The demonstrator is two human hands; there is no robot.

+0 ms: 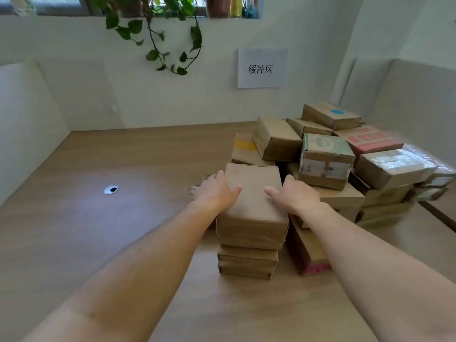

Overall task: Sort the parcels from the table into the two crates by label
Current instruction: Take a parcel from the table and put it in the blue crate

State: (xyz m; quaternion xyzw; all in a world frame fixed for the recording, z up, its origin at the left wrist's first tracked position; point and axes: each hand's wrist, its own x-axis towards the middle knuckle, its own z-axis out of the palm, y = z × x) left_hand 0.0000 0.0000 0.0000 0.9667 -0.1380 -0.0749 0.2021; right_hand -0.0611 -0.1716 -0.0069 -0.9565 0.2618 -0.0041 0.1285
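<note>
Left hand: the left hand (217, 191) grasps the left edge of the top parcel (253, 211). The thumb lies on the upper face and the fingers wrap down the side.
Right hand: the right hand (293, 196) grasps the right edge of the same parcel. The thumb points inward across the upper face and the fingers are over the far right corner.
Top parcel: a plain brown cardboard box, clasped between both hands. It sits on the lower stack (246, 262) and is wider than it.
Lower stack: flatter brown parcels laid one on another, standing on the table (123, 169) near its front middle.
Pink-ended parcel: the pink-ended parcel (311, 255) lies just right of the lower stack, partly under the right forearm.
Pile: more parcels are heaped at the right rear of the table. They include the blue-dot parcel (330, 116) on top at the back, the green-printed box (325, 154), the red-printed box (367, 139), the film-wrapped parcel (392, 166) and the yellow-marked parcel (243, 149).
Table: wood-grain surface with a cable grommet (111, 189) on the left, well apart from the parcels.
Wall: a paper sign (261, 69) with printed characters hangs above the pile. A trailing plant (170, 33) hangs from the sill.
</note>
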